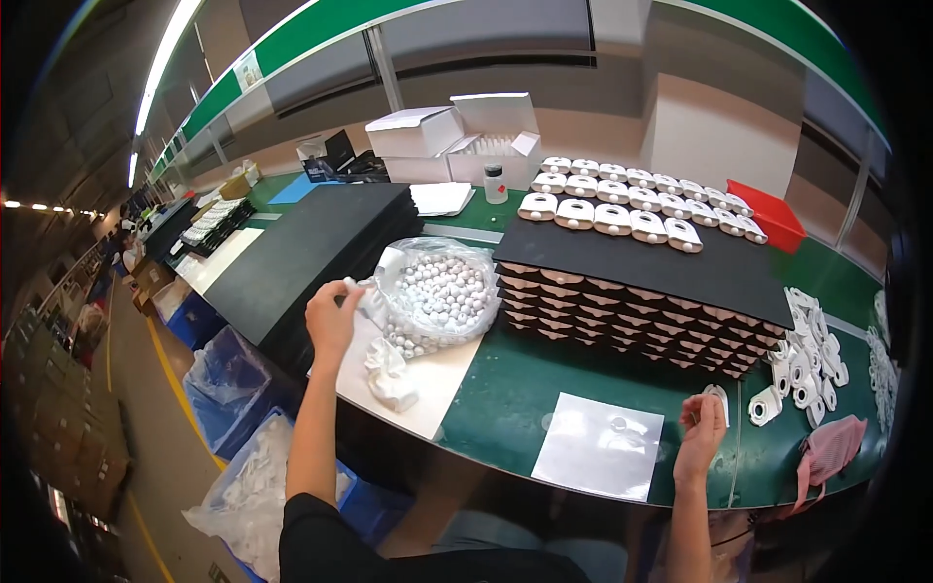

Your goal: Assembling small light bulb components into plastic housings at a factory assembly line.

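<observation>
My left hand (pixel 332 316) is raised beside the near left side of a clear plastic bag (pixel 442 335) filled with small white balls (pixel 447 290). Its thumb and fingers are pinched together, with something small and white at the tips that I cannot make out. A crumpled white cloth-like piece (pixel 391 377) lies below the bag on a pale board (pixel 432 403). At the right, my right hand (pixel 702 437) has its fingers curled around a white plastic housing (pixel 719 400), mostly hidden by the hand. A shiny white sheet (pixel 600 447) lies between my hands.
Black boards (pixel 622 255) stacked with white parts between them carry rows of white housings (pixel 612 218). Loose white housings (pixel 812 360) and a pink mesh pouch (pixel 831 452) lie right. A red bin (pixel 773 216), small bottle (pixel 496 185) and white boxes (pixel 413 131) stand behind; black sheets (pixel 311 253) are left.
</observation>
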Motion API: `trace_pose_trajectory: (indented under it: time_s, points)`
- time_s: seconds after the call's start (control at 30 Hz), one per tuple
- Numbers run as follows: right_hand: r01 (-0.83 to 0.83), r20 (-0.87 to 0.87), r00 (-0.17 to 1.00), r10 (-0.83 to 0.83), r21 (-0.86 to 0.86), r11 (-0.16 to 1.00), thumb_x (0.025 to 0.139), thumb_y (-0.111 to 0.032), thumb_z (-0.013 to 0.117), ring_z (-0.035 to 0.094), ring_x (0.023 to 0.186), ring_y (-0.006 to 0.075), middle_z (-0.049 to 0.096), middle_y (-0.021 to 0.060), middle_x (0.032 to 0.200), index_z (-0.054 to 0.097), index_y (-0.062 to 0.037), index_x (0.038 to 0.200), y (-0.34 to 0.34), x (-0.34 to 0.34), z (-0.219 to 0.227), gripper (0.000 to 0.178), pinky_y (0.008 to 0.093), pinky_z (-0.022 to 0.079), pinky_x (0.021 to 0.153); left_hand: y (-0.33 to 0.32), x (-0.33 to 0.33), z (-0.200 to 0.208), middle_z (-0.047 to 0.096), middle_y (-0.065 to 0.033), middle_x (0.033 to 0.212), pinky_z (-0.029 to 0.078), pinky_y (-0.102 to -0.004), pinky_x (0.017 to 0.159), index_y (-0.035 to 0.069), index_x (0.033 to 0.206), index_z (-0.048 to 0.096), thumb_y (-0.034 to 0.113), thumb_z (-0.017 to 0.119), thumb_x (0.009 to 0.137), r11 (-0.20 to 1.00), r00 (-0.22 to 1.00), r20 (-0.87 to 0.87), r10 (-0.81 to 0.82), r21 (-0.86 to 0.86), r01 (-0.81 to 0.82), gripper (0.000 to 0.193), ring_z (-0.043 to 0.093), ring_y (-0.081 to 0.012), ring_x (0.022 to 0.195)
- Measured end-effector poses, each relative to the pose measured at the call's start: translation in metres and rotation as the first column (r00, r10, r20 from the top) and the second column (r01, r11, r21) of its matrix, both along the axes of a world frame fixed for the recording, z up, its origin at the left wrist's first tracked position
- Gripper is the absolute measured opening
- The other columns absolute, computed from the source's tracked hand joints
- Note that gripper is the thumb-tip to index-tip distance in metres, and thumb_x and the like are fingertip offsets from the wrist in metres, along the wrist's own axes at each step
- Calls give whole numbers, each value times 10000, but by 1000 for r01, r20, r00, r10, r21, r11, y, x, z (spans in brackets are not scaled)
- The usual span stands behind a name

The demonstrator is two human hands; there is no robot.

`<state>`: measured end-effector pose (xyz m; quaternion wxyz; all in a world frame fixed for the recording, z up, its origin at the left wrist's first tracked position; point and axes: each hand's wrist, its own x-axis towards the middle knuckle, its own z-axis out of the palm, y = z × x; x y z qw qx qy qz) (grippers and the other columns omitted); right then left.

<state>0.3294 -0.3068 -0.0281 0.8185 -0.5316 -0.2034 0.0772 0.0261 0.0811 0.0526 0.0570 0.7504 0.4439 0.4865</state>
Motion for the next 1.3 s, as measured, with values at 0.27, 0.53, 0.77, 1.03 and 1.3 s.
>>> trace_pose_trajectory:
  time_s: [0.27, 0.53, 0.77, 1.03, 1.3]
  points:
    - [38, -2, 999, -38, -46, 998, 906, -184, 457, 435, 632, 75, 538, 20, 733, 519, -54, 777, -2, 2, 0, 193, 198, 358, 597, 52, -27, -49, 650, -118, 777, 459, -345, 645, 32, 844, 638, 219, 692, 699, 978, 990, -101, 100, -175, -117, 243, 623, -277, 740]
    - [284, 241, 937, -253, -102, 954, 874, -94, 521, 463, 676, 40, 546, -16, 792, 550, -41, 904, -11, 16, -3, 67, 165, 365, 603, -5, 0, -11, 481, 23, 608, 368, -259, 504, 10, 911, 590, 217, 618, 821, 990, 974, 227, -12, 137, -20, 228, 450, -102, 526]
    - [674, 526, 718, -456, -360, 645, 775, -78, 617, 473, 717, 72, 538, -3, 832, 563, -40, 938, -71, 47, -2, 175, 209, 379, 604, -100, 77, -14, 432, 11, 705, 244, -142, 346, 32, 996, 509, 200, 567, 815, -219, 475, 879, -40, -472, 854, 253, 393, -47, 552]
    - [606, 598, 771, -217, -587, 537, 693, -179, 709, 473, 716, 143, 559, 31, 823, 561, -52, 988, -76, 42, -12, 354, 271, 407, 651, -176, 187, -38, 478, -123, 885, 296, -170, 358, 40, 1021, 462, -47, 470, 759, -627, 524, 849, -58, -440, 643, 277, 417, -126, 627]
    - [322, 318, 933, -167, -536, 780, 718, -114, 687, 401, 584, 83, 481, -9, 657, 577, -10, 896, -83, 45, -19, 234, 210, 325, 533, -199, 236, -51, 528, -36, 832, 233, -141, 374, 75, 1035, 483, 254, 540, 876, -561, 436, 855, -281, -515, 648, 246, 334, -37, 500]
